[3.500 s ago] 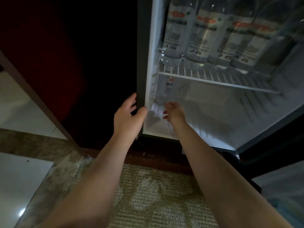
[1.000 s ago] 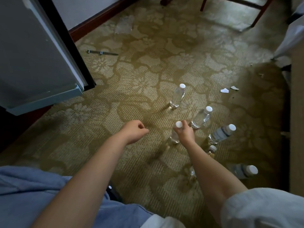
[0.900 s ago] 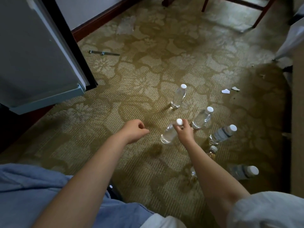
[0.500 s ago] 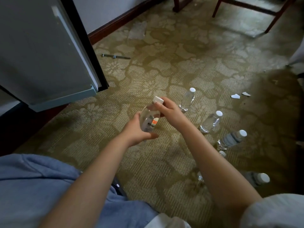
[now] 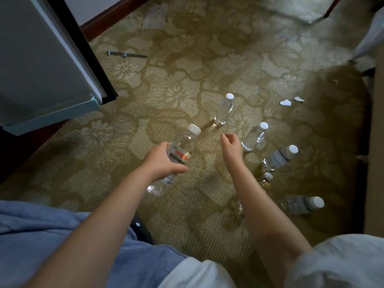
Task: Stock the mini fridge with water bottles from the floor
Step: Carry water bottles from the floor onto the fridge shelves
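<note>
**A:** How far had the person got?

**B:** Nearest, the left hand was wrapped round one water bottle. It was held clear of the carpet and tilted, cap pointing away. The right hand hung beside it, apart, with fingers loosely curled on nothing.

**A:** And what was left?

**B:** At least five more stood on the floor to the right. They ran from the nearest bottle, past a half-hidden bottle by the forearm, out to the farthest bottle.

**A:** Any in the fridge?

**B:** Only the open fridge door showed, far left. The shelves were out of view, so the count inside couldn't be told. It looked like one carry was in hand, with several trips remaining.
</note>
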